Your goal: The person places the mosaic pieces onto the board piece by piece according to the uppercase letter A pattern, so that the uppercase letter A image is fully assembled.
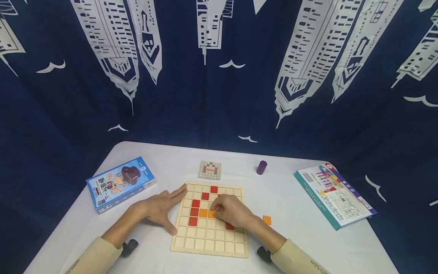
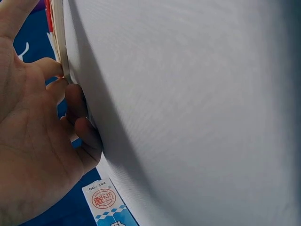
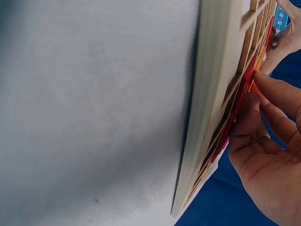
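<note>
A wooden grid board (image 1: 205, 245) lies on the white table, with several red square tiles (image 1: 193, 221) and an orange tile (image 1: 203, 213) set in its cells. My right hand (image 1: 234, 211) is over the middle of the board, thumb and fingertips pinching another orange tile (image 1: 211, 214) at a cell beside the first. In the right wrist view that orange tile (image 3: 254, 87) shows at the fingertips, behind red tiles. My left hand (image 1: 161, 210) rests along the board's left side with thumb and fingers spread, fingertips at its edge. My right hand covers some cells.
Behind the board lies a small pattern card (image 1: 209, 170), with a purple cylinder (image 1: 261, 167) to its right. One loose orange tile (image 1: 267, 220) sits right of the board. A blue box (image 1: 121, 182) stands at left, a white-and-teal box (image 1: 335, 194) at right.
</note>
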Tool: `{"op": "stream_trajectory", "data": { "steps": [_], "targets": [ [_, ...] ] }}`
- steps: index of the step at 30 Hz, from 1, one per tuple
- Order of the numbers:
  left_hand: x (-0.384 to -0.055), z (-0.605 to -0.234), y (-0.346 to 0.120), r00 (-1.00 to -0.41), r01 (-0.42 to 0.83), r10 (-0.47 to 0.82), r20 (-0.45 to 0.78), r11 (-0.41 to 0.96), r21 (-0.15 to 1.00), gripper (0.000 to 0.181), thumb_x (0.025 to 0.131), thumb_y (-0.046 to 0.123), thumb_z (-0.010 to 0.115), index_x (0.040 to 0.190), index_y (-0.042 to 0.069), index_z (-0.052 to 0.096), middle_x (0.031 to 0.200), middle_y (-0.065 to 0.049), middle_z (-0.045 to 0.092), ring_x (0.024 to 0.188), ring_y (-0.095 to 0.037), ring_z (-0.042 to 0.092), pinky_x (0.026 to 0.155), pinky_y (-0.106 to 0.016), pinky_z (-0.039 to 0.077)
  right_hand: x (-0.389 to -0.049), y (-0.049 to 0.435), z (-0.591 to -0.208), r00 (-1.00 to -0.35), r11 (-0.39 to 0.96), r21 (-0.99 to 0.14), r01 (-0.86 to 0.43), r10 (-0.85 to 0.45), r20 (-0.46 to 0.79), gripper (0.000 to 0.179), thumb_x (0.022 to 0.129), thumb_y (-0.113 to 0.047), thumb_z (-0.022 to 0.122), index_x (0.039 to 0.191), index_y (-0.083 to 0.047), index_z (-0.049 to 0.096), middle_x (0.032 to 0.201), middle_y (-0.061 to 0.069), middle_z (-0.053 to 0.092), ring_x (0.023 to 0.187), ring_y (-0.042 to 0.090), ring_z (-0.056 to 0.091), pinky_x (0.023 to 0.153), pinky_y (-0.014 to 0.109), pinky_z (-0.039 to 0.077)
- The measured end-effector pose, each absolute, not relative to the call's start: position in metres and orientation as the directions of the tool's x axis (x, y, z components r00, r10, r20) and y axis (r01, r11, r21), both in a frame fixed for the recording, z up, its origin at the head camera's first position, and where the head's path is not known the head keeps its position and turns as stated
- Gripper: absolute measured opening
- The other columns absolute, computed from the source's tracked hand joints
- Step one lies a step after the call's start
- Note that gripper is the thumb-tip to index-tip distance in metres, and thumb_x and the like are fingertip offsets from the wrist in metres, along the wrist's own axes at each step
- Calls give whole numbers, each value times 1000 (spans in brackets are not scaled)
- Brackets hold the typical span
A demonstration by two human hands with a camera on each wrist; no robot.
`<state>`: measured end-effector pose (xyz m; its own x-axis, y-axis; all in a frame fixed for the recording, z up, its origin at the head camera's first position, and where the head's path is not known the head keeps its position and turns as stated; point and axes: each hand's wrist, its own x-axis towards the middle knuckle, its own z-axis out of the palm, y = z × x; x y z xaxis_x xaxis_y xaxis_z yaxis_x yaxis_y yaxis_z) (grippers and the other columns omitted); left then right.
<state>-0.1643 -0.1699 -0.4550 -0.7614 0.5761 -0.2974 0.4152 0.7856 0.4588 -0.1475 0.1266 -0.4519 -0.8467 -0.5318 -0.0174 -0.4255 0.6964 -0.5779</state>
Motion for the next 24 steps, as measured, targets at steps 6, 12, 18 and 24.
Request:
{"op": "stream_trajectory", "data": {
  "steps": [6, 12, 18, 24],
  "targets": [
    [-164, -457, -170, -762, 405, 571, -306, 788, 464, 137, 53, 67, 89, 162, 22, 20, 170, 7, 4, 144, -56, 27, 107, -65, 39, -147, 136, -450, -851, 678, -607, -414, -526, -7, 10, 88, -13, 78, 98, -15, 76, 84, -13, 62, 76, 5, 56, 69, 20, 51],
    [-166, -458, -169, -766, 400, 566, -305, 791, 462, 137, 53, 67, 89, 162, 24, 20, 170, 9, 4, 144, -57, 24, 108, -66, 37, -146, 166, -447, -869, 687, -615, -388, -494, -4, 13, 89, -13, 76, 103, -14, 75, 85, -12, 62, 78, 7, 57, 70, 22, 50],
    [-165, -458, -168, -764, 401, 569, -303, 788, 468, 137, 52, 66, 89, 162, 22, 20, 170, 7, 4, 143, -58, 25, 107, -67, 37, -137, 206, -446, -895, 716, -604, -351, -446, -9, 17, 87, -12, 77, 104, -15, 75, 90, -12, 66, 82, 7, 59, 74, 24, 52],
    [-166, -457, -169, -764, 406, 568, -306, 792, 455, 137, 52, 68, 89, 162, 23, 19, 170, 8, 3, 143, -56, 26, 108, -64, 39, -129, 246, -444, -929, 762, -596, -253, -364, -71, 28, 84, -20, 82, 111, -16, 74, 95, -9, 67, 85, 11, 57, 73, 23, 51]
  ]
}}
